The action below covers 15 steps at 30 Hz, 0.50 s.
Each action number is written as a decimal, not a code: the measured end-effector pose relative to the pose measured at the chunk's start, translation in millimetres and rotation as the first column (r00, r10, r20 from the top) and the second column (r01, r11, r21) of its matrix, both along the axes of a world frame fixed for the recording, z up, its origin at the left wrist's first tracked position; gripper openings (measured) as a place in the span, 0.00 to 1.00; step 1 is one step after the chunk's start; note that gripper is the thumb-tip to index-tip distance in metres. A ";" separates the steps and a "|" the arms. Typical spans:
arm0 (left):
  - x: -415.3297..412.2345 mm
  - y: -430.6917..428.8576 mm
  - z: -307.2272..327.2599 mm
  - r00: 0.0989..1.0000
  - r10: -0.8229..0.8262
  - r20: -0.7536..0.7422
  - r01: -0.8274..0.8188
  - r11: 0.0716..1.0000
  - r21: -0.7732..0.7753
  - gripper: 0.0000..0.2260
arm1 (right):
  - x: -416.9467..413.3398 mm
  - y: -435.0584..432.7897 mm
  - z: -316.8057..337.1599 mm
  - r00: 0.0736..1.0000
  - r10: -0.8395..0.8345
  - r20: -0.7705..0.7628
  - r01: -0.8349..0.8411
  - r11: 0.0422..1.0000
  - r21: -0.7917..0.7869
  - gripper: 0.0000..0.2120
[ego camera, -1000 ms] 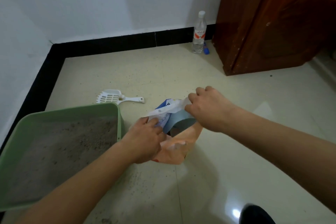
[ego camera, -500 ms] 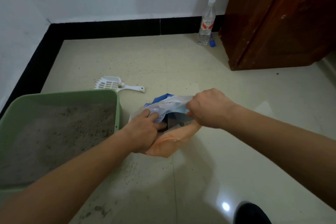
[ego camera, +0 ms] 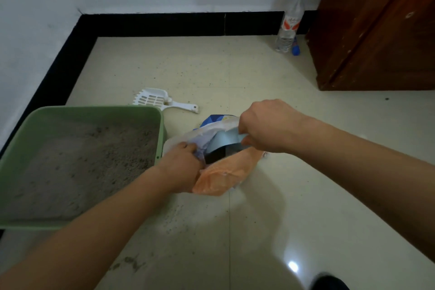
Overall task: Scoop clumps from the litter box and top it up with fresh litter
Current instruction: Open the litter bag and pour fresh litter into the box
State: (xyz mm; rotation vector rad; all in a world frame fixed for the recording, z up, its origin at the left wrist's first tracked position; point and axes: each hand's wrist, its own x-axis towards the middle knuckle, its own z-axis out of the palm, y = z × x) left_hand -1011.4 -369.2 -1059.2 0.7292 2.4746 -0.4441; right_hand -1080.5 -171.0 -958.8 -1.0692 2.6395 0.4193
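Head view: since a second ago we have pulled the mouth of the litter bag [ego camera: 226, 172] wider, and a dark opening now shows between the hands; we judge scooping done and pouring next. The bag stands on the floor [ego camera: 259, 231] just right of the green litter box [ego camera: 162, 125], touching or almost touching its wall. Left hand [ego camera: 182, 167] reaches in low, grip pinched on the bag's near-left lip. Right hand [ego camera: 268, 125] is raised, knuckles up, grip fisted on the far-right lip, pulling away from the box. White scoop [ego camera: 162, 101] lies idle behind the box's far right corner. Grey litter sits low in the box.
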 end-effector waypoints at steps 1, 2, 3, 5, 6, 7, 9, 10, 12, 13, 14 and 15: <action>-0.4 -4.5 1.9 0.996 0.051 -0.068 -0.042 0.991 0.128 0.21 | 1.8 1.2 1.5 0.999 0.023 -0.028 -0.022 1.000 0.016 0.06; 2.2 -8.9 2.7 0.978 0.120 -0.172 -0.063 0.951 0.302 0.18 | 4.2 3.7 2.1 0.997 0.058 -0.060 -0.056 0.998 0.035 0.05; 7.3 -12.9 1.7 0.936 0.184 -0.300 -0.033 0.894 0.447 0.15 | 7.6 7.6 0.8 0.991 0.103 -0.088 -0.099 0.994 0.055 0.07; 23.5 -14.4 0.8 0.799 0.307 -0.516 0.017 0.848 0.530 0.06 | 14.9 17.1 -5.3 0.971 0.207 -0.116 -0.202 0.978 0.058 0.11; 30.6 -12.6 -1.2 0.730 0.345 -0.590 -0.014 0.871 0.492 0.05 | 18.9 20.1 -8.3 0.960 0.253 -0.119 -0.249 0.967 0.047 0.12; 35.4 -10.7 -5.8 0.675 0.389 -0.628 -0.092 0.888 0.451 0.07 | 23.4 21.1 -10.7 0.953 0.283 -0.110 -0.279 0.959 0.050 0.13; 38.1 -4.2 -16.2 0.610 0.505 -0.611 -0.320 0.862 0.393 0.12 | 31.9 18.7 -14.7 0.956 0.286 -0.068 -0.280 0.956 0.089 0.13; 37.9 1.6 -21.1 0.594 0.543 -0.594 -0.393 0.840 0.375 0.15 | 35.7 17.2 -17.2 0.965 0.259 -0.044 -0.253 0.960 0.119 0.12; 36.6 19.9 -27.9 0.582 0.626 -0.519 -0.473 0.780 0.409 0.20 | 40.3 16.9 -18.5 0.981 0.194 -0.014 -0.188 0.965 0.182 0.08; 35.7 30.5 -28.7 0.562 0.674 -0.479 -0.488 0.738 0.466 0.20 | 40.9 19.3 -18.0 0.986 0.167 -0.012 -0.160 0.964 0.213 0.09; 34.1 39.9 -27.6 0.533 0.719 -0.447 -0.497 0.693 0.522 0.20 | 40.6 23.5 -18.8 0.990 0.140 -0.010 -0.133 0.961 0.244 0.12; 32.3 47.3 -25.9 0.502 0.747 -0.436 -0.494 0.662 0.564 0.19 | 40.9 28.7 -18.8 0.993 0.119 0.000 -0.115 0.959 0.260 0.14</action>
